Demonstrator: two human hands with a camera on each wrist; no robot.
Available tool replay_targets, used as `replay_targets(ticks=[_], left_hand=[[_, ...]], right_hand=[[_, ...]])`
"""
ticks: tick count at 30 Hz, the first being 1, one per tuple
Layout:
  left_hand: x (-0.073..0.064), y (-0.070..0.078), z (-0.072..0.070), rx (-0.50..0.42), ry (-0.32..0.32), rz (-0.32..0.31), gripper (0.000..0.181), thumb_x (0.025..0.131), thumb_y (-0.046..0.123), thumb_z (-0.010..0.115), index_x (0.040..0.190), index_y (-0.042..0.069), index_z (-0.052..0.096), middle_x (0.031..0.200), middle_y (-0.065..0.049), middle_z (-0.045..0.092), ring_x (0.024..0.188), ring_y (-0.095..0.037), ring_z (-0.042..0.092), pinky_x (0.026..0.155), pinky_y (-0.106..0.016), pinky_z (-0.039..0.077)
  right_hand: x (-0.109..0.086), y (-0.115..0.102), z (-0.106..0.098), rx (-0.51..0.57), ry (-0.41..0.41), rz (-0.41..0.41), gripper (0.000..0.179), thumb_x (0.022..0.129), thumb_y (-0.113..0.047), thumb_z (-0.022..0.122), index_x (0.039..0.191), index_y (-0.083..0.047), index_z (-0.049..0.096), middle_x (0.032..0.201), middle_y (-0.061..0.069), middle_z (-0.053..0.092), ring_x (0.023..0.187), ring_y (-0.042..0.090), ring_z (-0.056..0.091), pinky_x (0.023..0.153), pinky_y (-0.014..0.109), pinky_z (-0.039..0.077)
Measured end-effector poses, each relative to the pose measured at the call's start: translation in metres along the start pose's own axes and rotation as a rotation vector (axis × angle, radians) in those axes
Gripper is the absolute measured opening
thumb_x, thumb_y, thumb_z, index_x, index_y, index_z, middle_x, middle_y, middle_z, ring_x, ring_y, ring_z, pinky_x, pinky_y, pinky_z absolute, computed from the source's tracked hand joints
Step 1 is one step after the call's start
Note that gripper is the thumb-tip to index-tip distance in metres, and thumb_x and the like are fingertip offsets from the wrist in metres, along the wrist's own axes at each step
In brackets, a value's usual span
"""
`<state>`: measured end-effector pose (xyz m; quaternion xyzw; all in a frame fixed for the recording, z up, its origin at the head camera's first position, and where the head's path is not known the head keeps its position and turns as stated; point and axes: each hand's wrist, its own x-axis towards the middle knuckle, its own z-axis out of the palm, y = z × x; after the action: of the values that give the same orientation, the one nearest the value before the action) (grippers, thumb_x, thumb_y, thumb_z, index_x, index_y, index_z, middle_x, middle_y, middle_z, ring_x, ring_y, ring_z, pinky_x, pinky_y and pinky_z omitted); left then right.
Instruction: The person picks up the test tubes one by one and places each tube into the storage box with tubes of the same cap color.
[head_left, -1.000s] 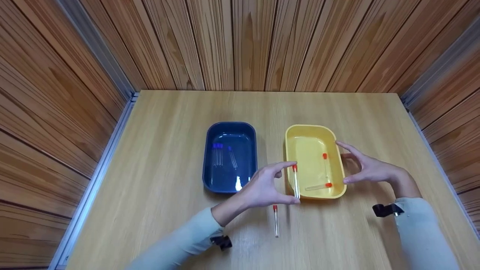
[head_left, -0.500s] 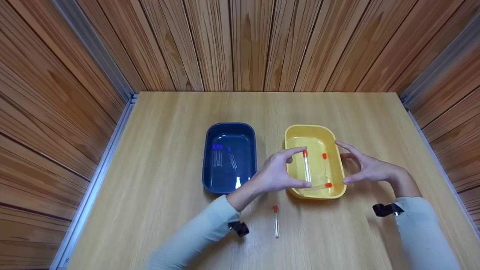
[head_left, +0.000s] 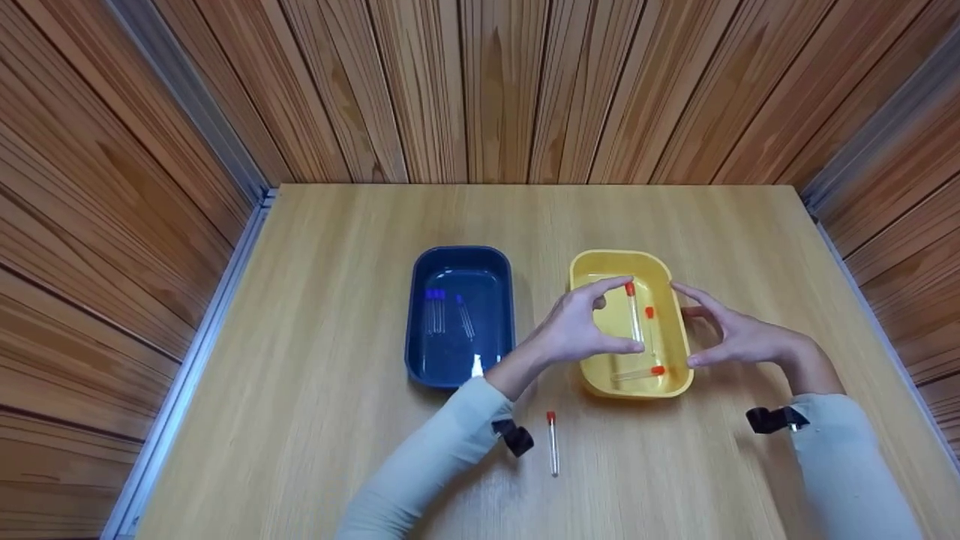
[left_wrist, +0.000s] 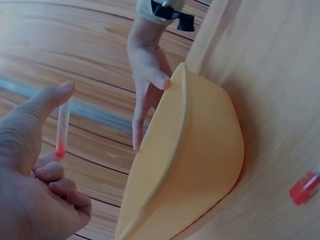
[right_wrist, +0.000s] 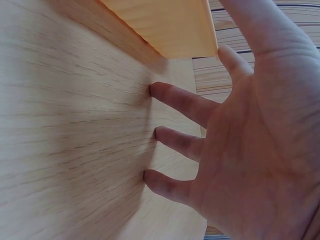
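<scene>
My left hand pinches a clear, red-capped test tube by its ends, cap at the index finger and base at the thumb. It hangs over the yellow tray; the left wrist view shows the held test tube above the rim. Two more red-capped tubes lie in that tray. On the tray's right side, the thumb and index finger of my right hand touch the rim. In the right wrist view, the other fingertips rest on the table. One red-capped tube lies on the tabletop.
A dark blue tray stands left of the yellow one, with several purple-capped tubes in it. Wood-patterned panels enclose the table at the back and both sides. My left forearm passes the blue tray's near right corner.
My left hand has carried the test tube forward and right, from the yellow tray's near left edge to over its middle. The right hand and trays look unmoved.
</scene>
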<state>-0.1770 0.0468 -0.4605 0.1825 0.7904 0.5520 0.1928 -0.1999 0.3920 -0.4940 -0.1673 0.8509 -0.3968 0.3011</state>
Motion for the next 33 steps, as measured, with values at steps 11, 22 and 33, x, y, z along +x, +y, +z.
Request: replay_targets(ticks=[11,22,33], left_hand=[[0.029,-0.014,0.018,-0.131,0.002,-0.044,0.090,0.089,0.025,0.098,0.167,0.032,0.055,0.180,-0.005,0.047,0.162,-0.036,0.054,0.131,-0.048,0.051],[0.057,-0.015,0.030,-0.169,0.014,-0.101,0.089,0.091,0.022,0.097,0.168,0.033,0.054,0.176,-0.016,0.051,0.162,-0.030,0.055,0.131,-0.044,0.051],[0.076,-0.011,0.038,-0.242,0.031,-0.229,0.079,0.090,0.024,0.098,0.159,0.041,0.063,0.163,-0.009,0.062,0.143,-0.015,0.062,0.127,-0.039,0.053]], right_hand=[[0.002,-0.002,0.001,-0.022,0.003,0.006,0.127,0.093,-0.029,0.091,0.182,-0.031,0.000,0.185,0.030,0.019,0.169,0.062,0.016,0.121,0.099,0.007],[0.002,0.001,-0.002,0.005,-0.007,-0.012,0.127,0.093,-0.018,0.091,0.182,-0.023,0.000,0.182,0.037,0.021,0.166,0.067,0.017,0.117,0.101,0.008],[0.003,0.000,-0.002,0.014,-0.019,-0.001,0.127,0.094,-0.016,0.090,0.182,-0.024,-0.002,0.181,0.039,0.022,0.166,0.068,0.014,0.117,0.101,0.008]])
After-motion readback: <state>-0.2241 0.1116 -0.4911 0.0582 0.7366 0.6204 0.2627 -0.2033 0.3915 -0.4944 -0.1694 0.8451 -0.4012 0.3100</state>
